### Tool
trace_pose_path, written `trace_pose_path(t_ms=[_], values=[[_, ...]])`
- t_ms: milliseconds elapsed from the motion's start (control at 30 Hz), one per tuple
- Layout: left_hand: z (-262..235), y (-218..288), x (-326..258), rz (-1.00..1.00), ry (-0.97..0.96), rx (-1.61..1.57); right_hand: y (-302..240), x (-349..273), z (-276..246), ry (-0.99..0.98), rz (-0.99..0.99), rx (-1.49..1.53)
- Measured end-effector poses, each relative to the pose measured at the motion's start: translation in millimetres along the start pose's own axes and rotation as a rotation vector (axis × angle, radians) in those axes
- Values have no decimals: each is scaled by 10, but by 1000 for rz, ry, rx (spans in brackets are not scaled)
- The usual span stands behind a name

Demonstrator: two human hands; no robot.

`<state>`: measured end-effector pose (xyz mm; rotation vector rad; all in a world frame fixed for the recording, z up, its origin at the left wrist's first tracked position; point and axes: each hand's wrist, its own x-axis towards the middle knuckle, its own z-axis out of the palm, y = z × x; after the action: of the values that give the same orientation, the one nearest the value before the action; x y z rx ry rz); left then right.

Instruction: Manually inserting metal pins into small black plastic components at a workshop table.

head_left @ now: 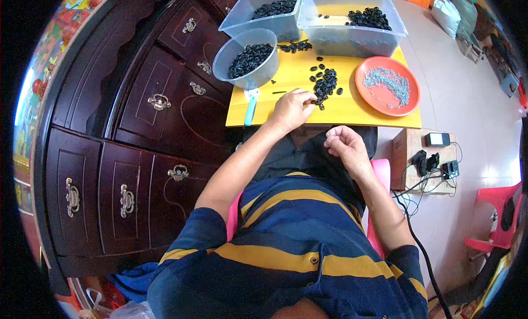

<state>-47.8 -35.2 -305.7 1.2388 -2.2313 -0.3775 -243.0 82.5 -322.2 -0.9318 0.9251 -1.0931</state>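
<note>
— Drawers first: a dark wooden chest of drawers with brass pulls stands left of the yellow counter, right against its edge.

— And on the counter itself?

— Two clear plastic bins at its far edge. The larger bin on the right holds a few black oval pieces; the smaller bin to its left holds more. A round grey scoop full of the same pieces sits at the counter's near-left corner, its blue handle pointing toward the person. An orange plate with a heap of small silvery metal parts lies on the counter's right side.

— The hands?

— The left hand rests on the counter's near edge, fingers curled, fingertips pinching at the loose pile of black oval pieces in the counter's middle. The right hand hangs just off the counter's near edge, over the lap, loosely closed; whether it holds anything, I cannot tell.
</note>
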Motion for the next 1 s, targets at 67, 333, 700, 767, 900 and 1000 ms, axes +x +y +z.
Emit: trace_pose_path(t_ms=[67, 333, 700, 767, 900, 1000], values=[[34, -1, -25, 17, 39, 23, 2, 6, 2, -2, 6, 0], [56, 46, -112, 20, 121, 65, 40, 21, 3, 12, 19, 15], [35, 119, -188, 51, 106, 193, 148, 86, -60, -22, -27, 3], [49, 107, -226, 57, 104, 207, 134, 79, -46, -17, -29, -1], [109, 97, -247, 116, 176, 251, 143, 71, -39, -19, -25, -32], [100, 97, -237, 184, 215, 252, 166, 78, -48, -14, -47, 1]])
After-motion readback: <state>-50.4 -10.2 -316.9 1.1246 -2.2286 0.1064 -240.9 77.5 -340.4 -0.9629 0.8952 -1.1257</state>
